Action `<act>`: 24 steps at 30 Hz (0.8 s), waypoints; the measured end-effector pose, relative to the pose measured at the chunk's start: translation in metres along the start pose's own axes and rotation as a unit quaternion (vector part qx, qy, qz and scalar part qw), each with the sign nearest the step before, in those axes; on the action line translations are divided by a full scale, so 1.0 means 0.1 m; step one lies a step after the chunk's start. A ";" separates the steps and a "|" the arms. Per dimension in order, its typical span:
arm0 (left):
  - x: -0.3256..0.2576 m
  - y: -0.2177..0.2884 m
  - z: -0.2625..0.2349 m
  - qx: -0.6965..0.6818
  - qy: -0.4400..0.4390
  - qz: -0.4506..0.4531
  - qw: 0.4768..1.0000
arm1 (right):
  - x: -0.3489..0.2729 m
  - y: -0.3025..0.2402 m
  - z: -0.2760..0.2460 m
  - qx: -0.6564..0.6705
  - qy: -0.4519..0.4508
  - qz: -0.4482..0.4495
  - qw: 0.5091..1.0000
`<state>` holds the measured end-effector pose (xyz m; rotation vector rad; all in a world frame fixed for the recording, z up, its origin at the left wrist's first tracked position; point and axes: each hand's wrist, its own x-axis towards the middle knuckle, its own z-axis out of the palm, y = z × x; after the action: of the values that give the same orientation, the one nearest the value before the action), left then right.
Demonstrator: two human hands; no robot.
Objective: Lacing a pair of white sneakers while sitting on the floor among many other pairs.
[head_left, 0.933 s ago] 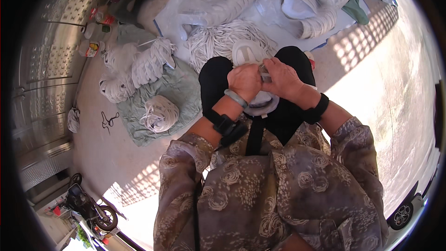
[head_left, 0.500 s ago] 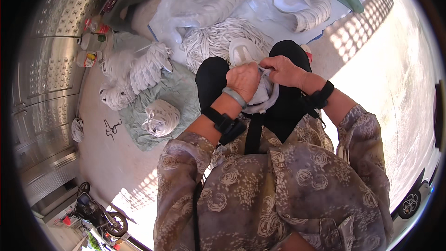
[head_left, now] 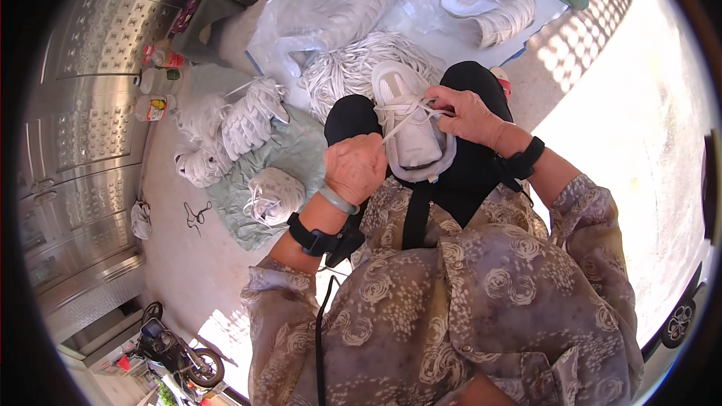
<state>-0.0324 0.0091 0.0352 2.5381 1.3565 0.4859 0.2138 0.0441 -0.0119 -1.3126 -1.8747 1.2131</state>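
Observation:
A white shoe upper rests between my knees, its toe pointing away from me and its opening toward me. A white shoelace crosses over its front. My left hand is closed in a fist at the shoe's left side, gripping one end of the lace, which stretches tight toward it. At the right edge of the shoe, my right hand pinches the other lace portion between thumb and fingers. Just beyond the toe lies a large heap of loose white laces.
On a green cloth to the left lie a laced white shoe and stacked shoe uppers. More stacks lie on plastic sheeting ahead. Bottles stand by the metal door; a motorcycle is at lower left.
My left hand has pulled left and toward me, away from the shoe, drawing the lace out. My right hand has shifted slightly right. The shoe's tongue and crossed lace now show.

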 end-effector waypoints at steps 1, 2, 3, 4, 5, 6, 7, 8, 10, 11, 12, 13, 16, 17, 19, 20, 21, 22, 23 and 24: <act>-0.25 -0.19 -0.09 0.025 -0.017 -0.065 0.997 | -0.01 0.00 0.00 -0.016 -0.001 -0.018 1.000; -0.51 -0.44 -0.17 -0.009 -0.041 -0.115 0.992 | -0.01 0.00 0.00 -0.033 0.000 -0.038 0.999; -0.82 -0.68 -0.25 -0.031 -0.111 -0.238 0.964 | -0.01 0.01 0.00 -0.030 0.001 -0.035 0.999; -1.16 -0.91 -0.32 0.051 -0.156 -0.278 0.946 | -0.01 0.02 0.00 -0.033 -0.004 -0.033 0.999; -1.55 -1.08 -0.38 0.109 -0.209 -0.370 0.899 | -0.01 0.03 0.00 -0.036 -0.005 -0.041 0.999; -1.92 -1.23 -0.42 0.189 -0.291 -0.443 0.826 | -0.01 0.04 0.01 -0.035 -0.009 -0.033 0.999; -2.31 -1.35 -0.52 0.235 -0.348 -0.505 0.754 | -0.01 0.04 0.02 -0.026 0.006 -0.039 0.999; -2.69 -1.43 -0.65 0.216 -0.364 -0.601 0.678 | -0.01 0.04 0.02 -0.018 0.017 -0.039 0.999; -3.32 -1.46 -0.81 0.235 -0.376 -0.670 0.596 | 0.00 0.04 0.03 -0.014 0.017 -0.028 0.999; -3.52 -1.48 -0.85 0.228 -0.394 -0.686 0.567 | 0.01 0.02 0.03 -0.012 0.008 -0.004 1.000; -3.60 -1.55 -0.76 0.216 -0.395 -0.688 0.569 | 0.02 0.01 0.02 -0.014 0.005 -0.019 1.000; -3.61 -1.59 -0.63 0.183 -0.385 -0.687 0.589 | 0.02 -0.01 0.01 -0.010 -0.013 0.013 1.000; -3.21 -1.62 -0.29 0.128 -0.333 -0.587 0.726 | 0.06 -0.09 0.03 -0.030 -0.030 0.018 0.999; -2.93 -1.61 -0.16 0.106 -0.235 -0.547 0.796 | 0.07 -0.10 0.04 -0.051 -0.020 -0.004 0.999; -2.24 -1.53 0.02 0.021 -0.076 -0.437 0.896 | 0.09 -0.12 0.07 -0.051 -0.005 -0.035 0.998; -1.89 -1.44 0.08 -0.084 0.013 -0.373 0.924 | 0.10 -0.12 0.08 -0.045 0.009 -0.065 0.997; -1.54 -1.30 0.13 -0.162 0.068 -0.346 0.921 | 0.11 -0.11 0.09 -0.050 0.010 -0.068 0.996; -1.22 -1.17 0.13 -0.178 0.070 -0.321 0.928 | 0.12 -0.10 0.09 -0.062 0.018 -0.096 0.993; -0.93 -1.03 0.12 -0.207 0.082 -0.290 0.931 | 0.12 -0.09 0.08 -0.072 0.028 -0.118 0.990; -0.67 -0.88 0.13 -0.235 0.100 -0.251 0.934 | 0.12 -0.08 0.08 -0.076 0.024 -0.125 0.989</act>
<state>-0.1289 0.0009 -0.0191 1.7198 1.6454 0.8526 0.1991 0.0517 -0.0088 -1.1293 -2.0584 0.9202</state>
